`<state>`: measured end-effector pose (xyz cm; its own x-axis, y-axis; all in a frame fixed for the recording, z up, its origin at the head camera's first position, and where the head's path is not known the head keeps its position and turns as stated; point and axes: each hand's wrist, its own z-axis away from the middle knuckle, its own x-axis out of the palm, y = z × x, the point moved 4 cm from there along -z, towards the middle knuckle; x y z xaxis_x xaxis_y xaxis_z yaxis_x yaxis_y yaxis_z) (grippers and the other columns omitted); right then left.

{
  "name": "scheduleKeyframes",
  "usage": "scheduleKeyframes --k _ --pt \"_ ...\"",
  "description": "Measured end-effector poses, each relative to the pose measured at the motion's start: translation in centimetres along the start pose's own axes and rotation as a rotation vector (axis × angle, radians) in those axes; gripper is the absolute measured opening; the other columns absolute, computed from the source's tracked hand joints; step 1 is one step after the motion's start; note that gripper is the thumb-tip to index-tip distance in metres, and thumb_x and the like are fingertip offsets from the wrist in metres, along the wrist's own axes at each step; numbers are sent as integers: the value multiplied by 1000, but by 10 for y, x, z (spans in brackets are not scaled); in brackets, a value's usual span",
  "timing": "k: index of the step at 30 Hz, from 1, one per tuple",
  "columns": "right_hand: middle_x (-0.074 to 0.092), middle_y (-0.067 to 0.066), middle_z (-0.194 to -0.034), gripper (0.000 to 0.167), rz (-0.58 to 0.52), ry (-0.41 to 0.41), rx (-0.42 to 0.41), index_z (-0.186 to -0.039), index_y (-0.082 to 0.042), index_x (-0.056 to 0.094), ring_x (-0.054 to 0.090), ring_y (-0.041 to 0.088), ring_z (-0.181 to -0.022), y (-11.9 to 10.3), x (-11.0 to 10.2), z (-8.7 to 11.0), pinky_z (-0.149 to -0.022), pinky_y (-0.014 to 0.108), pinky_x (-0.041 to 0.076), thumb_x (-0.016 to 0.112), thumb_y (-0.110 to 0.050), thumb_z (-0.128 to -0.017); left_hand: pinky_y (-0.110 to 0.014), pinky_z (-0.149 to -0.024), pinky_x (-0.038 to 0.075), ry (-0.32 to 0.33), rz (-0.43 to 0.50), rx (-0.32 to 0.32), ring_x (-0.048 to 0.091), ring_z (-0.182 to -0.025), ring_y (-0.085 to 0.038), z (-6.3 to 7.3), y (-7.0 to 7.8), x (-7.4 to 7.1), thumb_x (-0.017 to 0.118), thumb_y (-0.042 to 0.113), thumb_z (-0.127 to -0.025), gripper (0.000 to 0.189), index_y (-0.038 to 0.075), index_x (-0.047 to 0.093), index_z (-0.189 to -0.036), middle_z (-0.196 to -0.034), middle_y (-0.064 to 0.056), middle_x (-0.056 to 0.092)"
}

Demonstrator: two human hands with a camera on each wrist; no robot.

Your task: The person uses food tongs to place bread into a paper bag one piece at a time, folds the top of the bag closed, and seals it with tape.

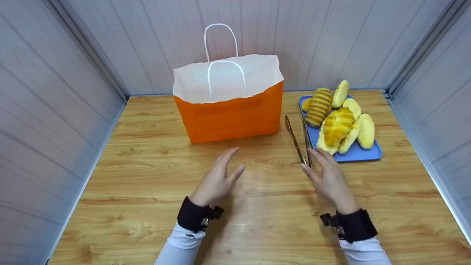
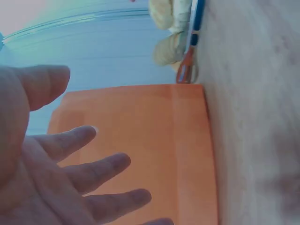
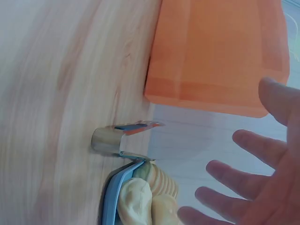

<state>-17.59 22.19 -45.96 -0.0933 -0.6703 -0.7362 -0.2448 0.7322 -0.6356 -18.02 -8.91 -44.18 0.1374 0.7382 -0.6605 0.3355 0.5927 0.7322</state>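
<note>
An orange paper bag (image 1: 235, 119) with a white inside and two white handles stands upright with its top open. My left hand (image 1: 215, 180) hovers in front of it, fingers spread and holding nothing; the left wrist view shows the same spread fingers (image 2: 101, 168). Metal tongs (image 3: 107, 141) lie on the table between the bag and a blue tray (image 1: 362, 154). My right hand (image 1: 329, 180) is nearest to the tongs' bent end, above it, and its fingers are spread apart with nothing in them.
Several bread rolls are piled on the tray, among them a striped brown loaf (image 1: 319, 106), a golden scored bun (image 1: 337, 127) and a pale oval roll (image 1: 366, 131). Pale panel walls (image 1: 154, 44) enclose the wooden table (image 1: 147, 184) at the back and both sides.
</note>
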Motion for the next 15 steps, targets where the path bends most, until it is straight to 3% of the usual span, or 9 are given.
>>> scheduleKeyframes --k 3,7,11,15 --pt "50 25 -140 51 -60 48 -13 -140 -1 54 48 43 -127 -3 -4 -1 -104 58 37 61 -29 -99 -43 -106 40 61 130 -15 51 -127 -25 -1 1 -11 57 26 -101 46 10 50 -144 -138 -12 56" --pt "65 18 -123 36 -151 134 -20 -129 0 64 64 31 -107 -8 -10 -3 -91 41 51 63 -18 -98 -39 -82 55 191 380 -28 66 -90 -27 -5 -1 -29 55 18 -102 26 4 66 -121 -99 -14 70" --pt "71 10 -111 28 -230 202 -10 -121 -3 70 68 21 -94 -14 -17 -7 -78 19 52 62 -16 -98 -34 -66 57 361 553 -61 64 -68 -24 -9 -5 -49 54 21 -103 29 -4 69 -103 -79 -17 66" --pt "73 11 -99 25 -321 214 4 -116 -1 72 69 19 -84 -22 -24 -17 -71 20 55 60 -16 -99 -27 -53 49 525 658 -106 54 -56 -18 -15 -13 -72 53 25 -103 36 -8 66 -95 -66 -12 58"
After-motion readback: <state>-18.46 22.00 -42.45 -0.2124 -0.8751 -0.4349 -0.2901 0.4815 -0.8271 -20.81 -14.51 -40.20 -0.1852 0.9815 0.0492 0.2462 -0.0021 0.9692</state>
